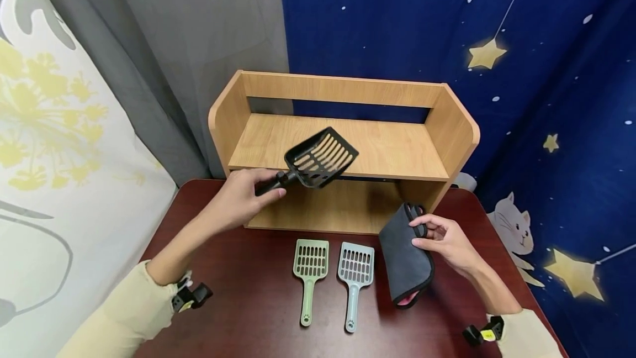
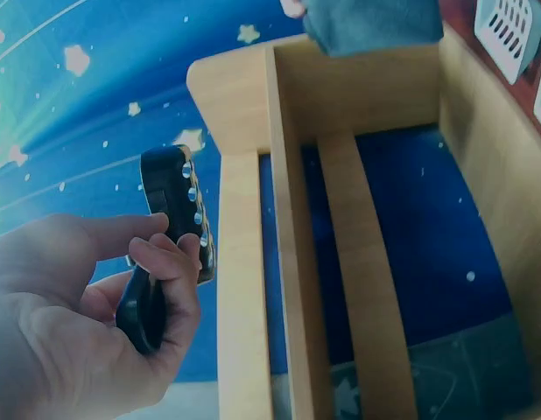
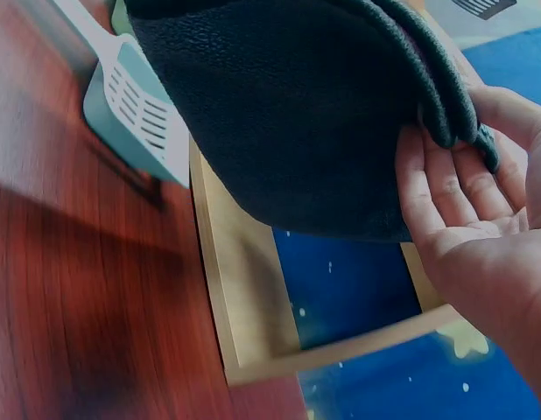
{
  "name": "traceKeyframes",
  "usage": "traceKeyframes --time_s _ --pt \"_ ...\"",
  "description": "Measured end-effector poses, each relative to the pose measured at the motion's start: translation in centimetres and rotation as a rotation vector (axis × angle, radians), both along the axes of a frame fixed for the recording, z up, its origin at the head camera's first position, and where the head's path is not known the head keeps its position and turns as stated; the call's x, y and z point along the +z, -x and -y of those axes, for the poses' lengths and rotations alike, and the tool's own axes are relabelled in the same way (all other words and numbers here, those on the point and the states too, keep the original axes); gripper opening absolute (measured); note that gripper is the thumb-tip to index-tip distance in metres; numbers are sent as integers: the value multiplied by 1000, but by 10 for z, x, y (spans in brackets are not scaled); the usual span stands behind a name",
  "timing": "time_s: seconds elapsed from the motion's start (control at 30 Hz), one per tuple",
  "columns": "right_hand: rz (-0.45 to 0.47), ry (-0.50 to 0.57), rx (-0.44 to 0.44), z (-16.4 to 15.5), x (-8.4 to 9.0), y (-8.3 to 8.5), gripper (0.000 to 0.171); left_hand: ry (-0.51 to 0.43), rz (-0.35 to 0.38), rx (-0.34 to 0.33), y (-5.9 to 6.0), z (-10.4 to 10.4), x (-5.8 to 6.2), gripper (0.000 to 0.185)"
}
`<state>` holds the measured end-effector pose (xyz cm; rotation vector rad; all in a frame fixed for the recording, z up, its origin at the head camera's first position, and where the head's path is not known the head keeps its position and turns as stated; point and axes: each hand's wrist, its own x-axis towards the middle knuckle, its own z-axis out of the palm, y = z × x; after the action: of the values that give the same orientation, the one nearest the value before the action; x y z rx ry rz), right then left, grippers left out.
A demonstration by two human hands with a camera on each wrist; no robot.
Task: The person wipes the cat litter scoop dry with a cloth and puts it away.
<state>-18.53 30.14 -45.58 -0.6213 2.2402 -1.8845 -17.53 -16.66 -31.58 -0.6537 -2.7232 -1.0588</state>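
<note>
Upper shelf (image 1: 397, 151) open from above, scoops (image 1: 310, 263) crowding table front

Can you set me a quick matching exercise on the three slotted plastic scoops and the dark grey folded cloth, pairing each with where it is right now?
Things:
1. black slotted plastic scoop
2. green slotted plastic scoop
3. pale blue slotted plastic scoop
4. dark grey folded cloth

Places:
a. flat on the table, beside the cloth
b. held by the right hand
c. held by the left hand above the shelf
d. flat on the table, leftmost

Pairs: 1-c, 2-d, 3-a, 4-b
</note>
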Motion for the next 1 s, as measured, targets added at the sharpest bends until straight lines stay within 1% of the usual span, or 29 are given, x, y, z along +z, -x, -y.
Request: traceKeyframes --time_s 0.07,0.13,0.3,0.4,0.5,0.67,0.73,0.9,1.0 --pt "-5 -28 -9 -5 1 0 35 14 -10 14 7 3 5 15" --pt "-6 -45 -19 -9 2 0 35 33 -14 26 13 5 9 13" --pt "10 -63 -39 -19 2 -1 35 78 -1 99 29 9 17 19" --pt "10 -84 -50 -24 0 -3 35 95 -7 146 38 11 19 18" --pt "0 -107 -73 -28 -3 -4 34 105 -20 183 48 14 19 18" --pt "-3 -129 -104 -32 -6 -4 35 115 -11 242 63 16 14 28" --pt "1 -130 -108 -33 -6 -3 35 114 -2 255 67 16 12 27" --pt "2 -130 -103 -36 -6 -2 34 97 21 283 77 16 9 16" --pt "-6 -134 -102 -37 -7 -1 33 93 30 303 83 16 7 15"
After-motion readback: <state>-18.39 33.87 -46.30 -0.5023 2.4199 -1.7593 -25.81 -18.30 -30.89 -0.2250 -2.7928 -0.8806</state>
